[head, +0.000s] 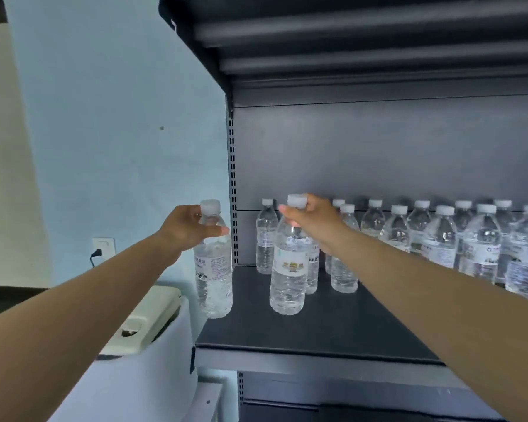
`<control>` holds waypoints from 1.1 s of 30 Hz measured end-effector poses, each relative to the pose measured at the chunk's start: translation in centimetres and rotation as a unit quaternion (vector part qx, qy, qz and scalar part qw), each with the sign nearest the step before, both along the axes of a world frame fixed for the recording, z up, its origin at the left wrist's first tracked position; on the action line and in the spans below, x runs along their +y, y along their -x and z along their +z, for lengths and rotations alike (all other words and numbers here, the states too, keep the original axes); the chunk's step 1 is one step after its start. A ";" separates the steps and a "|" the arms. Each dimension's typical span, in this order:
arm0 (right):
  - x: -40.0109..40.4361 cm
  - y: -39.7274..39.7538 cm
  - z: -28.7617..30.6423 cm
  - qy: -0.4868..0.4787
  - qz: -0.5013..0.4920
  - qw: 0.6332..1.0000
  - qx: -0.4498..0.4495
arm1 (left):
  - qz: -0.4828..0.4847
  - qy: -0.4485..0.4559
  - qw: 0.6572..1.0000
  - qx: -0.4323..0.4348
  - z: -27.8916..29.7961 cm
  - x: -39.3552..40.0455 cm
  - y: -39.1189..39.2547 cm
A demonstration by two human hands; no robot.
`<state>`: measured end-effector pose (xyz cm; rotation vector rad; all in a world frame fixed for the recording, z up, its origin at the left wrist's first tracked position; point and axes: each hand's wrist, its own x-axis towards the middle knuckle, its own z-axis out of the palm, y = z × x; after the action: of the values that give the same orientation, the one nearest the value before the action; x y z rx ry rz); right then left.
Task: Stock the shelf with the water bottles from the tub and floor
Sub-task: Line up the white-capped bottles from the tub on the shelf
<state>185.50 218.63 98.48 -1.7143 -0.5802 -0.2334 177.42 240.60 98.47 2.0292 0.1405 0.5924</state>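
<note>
My left hand (186, 228) grips a clear water bottle (213, 275) by its neck, just under the white cap, at the left end of the dark grey shelf (287, 333). I cannot tell whether its base touches the shelf edge. My right hand (313, 219) holds a second bottle (288, 269) by the neck and cap; this one is upright over the shelf board, at or just above it. Several more capped bottles (439, 242) stand in rows along the back and right of the same shelf.
Another shelf board (348, 32) hangs overhead. The perforated upright post (233, 190) marks the shelf's left side. Left of it are a pale blue wall, a socket with a plug (99, 251) and a white appliance (144, 345) below my left arm.
</note>
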 end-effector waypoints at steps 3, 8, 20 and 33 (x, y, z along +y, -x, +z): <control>3.7 -3.2 -0.8 0.020 -0.031 0.999 -0.008 | -0.036 0.004 0.999 0.003 -0.5 2.9 -2.2; 7.4 -7.1 -2.0 0.043 -0.076 0.996 -0.012 | -0.054 0.007 0.998 0.010 -1.5 5.6 -5.3; 10.6 -13.0 -3.5 0.080 -0.113 0.990 0.010 | -0.089 0.032 0.995 0.021 -2.0 6.5 -9.5; 10.2 -11.7 -3.9 0.053 -0.109 0.992 0.020 | -0.122 0.036 0.992 0.010 -1.0 3.4 -9.0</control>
<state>197.16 228.82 94.56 -1.8829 -0.3804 -0.3266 186.42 243.96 97.43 1.9459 -0.0740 0.4074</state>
